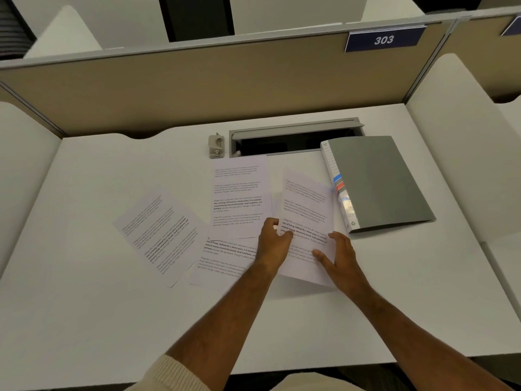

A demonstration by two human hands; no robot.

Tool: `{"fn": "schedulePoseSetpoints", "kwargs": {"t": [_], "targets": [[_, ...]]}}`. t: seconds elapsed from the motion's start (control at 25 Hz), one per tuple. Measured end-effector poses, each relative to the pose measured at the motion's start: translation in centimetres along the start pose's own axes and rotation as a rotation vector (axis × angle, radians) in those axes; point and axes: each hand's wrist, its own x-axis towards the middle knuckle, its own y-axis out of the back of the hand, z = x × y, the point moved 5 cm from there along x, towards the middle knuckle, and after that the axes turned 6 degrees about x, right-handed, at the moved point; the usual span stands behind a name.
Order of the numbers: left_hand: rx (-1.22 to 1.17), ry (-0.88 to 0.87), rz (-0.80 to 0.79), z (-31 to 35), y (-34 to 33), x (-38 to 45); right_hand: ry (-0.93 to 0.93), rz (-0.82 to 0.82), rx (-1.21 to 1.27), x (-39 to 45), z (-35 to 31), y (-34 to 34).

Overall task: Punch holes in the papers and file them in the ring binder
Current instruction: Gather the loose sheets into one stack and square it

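Observation:
Several printed sheets lie on the white desk. One sheet [306,218] is lifted at the middle right: my left hand [275,244] pinches its left edge and my right hand [339,255] grips its lower right part. Flat on the desk lie another sheet [239,193] behind my left hand, a slanted sheet [160,232] to the left, and a partly covered sheet [222,261] under my left forearm. The grey ring binder [377,182] lies closed at the right. A small grey hole punch [216,146] stands at the back, left of the cable slot.
An open cable slot [293,139] with a raised grey flap cuts into the back of the desk [84,306]. A beige partition [197,88] with a blue sign reading 303 closes off the far side. White side panels flank the desk left and right.

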Motion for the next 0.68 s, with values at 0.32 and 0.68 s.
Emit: {"fn": "schedulePoseSetpoints", "kwargs": {"t": [0.32,0.68], "targets": [[-0.09,-0.055,-0.023,-1.1,4.7,-0.3,-0.424,-0.052,0.704,1.7,-1.4,-2.4],[0.044,0.105,-0.058,-6.7,7.8,0.6,-0.369,-0.165,0.623,2.2,-1.8,-3.8]]}}
